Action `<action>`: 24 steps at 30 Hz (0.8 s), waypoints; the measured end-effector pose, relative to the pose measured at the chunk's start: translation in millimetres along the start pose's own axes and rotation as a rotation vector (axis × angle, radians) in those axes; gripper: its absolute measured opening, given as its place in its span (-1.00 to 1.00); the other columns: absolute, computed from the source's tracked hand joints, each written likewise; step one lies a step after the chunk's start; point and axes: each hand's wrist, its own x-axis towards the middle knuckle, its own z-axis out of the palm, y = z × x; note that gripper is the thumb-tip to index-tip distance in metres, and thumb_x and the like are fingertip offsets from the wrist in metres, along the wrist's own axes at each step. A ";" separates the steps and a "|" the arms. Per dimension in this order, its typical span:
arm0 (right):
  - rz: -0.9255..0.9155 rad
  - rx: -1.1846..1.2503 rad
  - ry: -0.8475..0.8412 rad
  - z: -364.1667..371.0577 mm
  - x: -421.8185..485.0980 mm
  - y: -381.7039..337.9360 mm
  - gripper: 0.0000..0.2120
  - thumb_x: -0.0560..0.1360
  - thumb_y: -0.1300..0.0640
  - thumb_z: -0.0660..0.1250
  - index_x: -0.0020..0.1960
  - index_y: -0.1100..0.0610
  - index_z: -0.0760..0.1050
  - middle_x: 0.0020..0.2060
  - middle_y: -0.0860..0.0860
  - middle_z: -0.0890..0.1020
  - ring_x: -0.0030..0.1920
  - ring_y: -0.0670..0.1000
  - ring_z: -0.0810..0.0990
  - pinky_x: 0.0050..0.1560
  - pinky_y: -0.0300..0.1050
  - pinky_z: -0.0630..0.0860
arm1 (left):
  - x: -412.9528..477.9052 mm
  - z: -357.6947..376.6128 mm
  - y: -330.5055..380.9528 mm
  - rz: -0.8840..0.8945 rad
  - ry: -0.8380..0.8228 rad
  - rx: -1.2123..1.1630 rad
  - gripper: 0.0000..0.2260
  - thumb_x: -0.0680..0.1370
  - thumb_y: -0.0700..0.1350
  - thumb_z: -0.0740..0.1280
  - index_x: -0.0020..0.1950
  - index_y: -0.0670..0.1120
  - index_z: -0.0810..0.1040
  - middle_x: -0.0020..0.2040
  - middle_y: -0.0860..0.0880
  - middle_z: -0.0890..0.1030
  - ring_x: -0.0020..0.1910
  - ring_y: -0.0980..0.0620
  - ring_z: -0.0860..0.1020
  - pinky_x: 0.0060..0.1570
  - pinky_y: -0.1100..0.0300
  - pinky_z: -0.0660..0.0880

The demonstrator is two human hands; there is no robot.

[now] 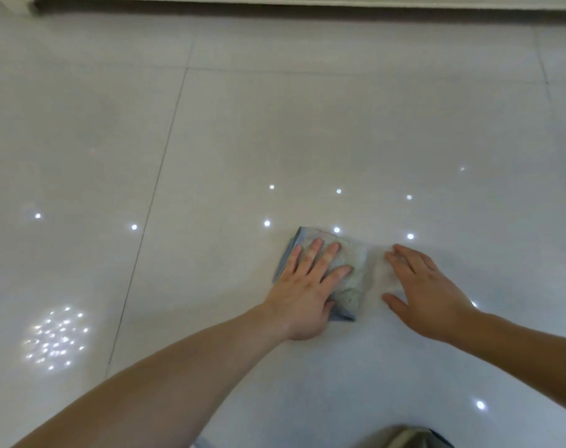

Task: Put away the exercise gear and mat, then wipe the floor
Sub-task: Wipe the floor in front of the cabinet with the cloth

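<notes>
Head view: left hand (pixel 302 295), fingers spread flat, is pressing folded blue-grey cloth (pixel 351 287) onto glossy tiled floor (pixel 275 124), near centre; right hand (pixel 430 295), fingers straight, is resting on floor just right of cloth.

Head camera looks steeply down, close above the floor (pixel 275 140).
</notes>
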 end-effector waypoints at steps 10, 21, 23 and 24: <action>-0.202 -0.108 -0.068 6.6 27.5 -84.9 -0.26 0.36 -0.11 0.47 0.38 0.30 0.39 0.35 0.26 0.42 0.34 0.28 0.41 0.31 0.13 0.38 | -77.4 5.7 -88.4 -0.089 0.077 0.045 -0.38 0.53 0.13 0.22 0.57 0.09 0.15 0.63 -0.05 -0.03 0.60 -0.14 -0.14 0.54 -0.14 -0.18; -0.334 -0.129 -0.166 -3.9 52.0 -128.7 -0.20 0.52 -0.22 0.23 0.56 0.17 0.01 0.53 0.11 0.08 0.51 0.11 0.05 0.51 -0.06 0.11 | -182.7 6.5 -172.4 -0.278 0.076 0.027 -0.41 0.52 0.20 0.14 0.54 0.09 0.21 0.63 -0.02 0.03 0.60 -0.10 -0.07 0.53 -0.18 -0.02; -0.346 -0.129 -0.171 -5.7 54.6 -130.5 -0.20 0.51 -0.22 0.24 0.56 0.17 0.03 0.53 0.11 0.09 0.51 0.11 0.05 0.50 -0.04 0.14 | -194.1 7.7 -173.0 -0.299 0.069 0.017 -0.41 0.52 0.19 0.15 0.53 0.09 0.22 0.63 -0.02 0.04 0.60 -0.11 -0.06 0.52 -0.19 0.01; -0.354 -0.130 -0.176 -6.1 55.3 -131.4 -0.21 0.51 -0.22 0.24 0.55 0.16 0.04 0.53 0.11 0.09 0.51 0.11 0.05 0.50 -0.04 0.15 | -198.9 9.4 -171.7 -0.306 0.070 0.010 -0.42 0.52 0.19 0.15 0.53 0.08 0.22 0.63 -0.02 0.04 0.60 -0.11 -0.06 0.52 -0.19 0.01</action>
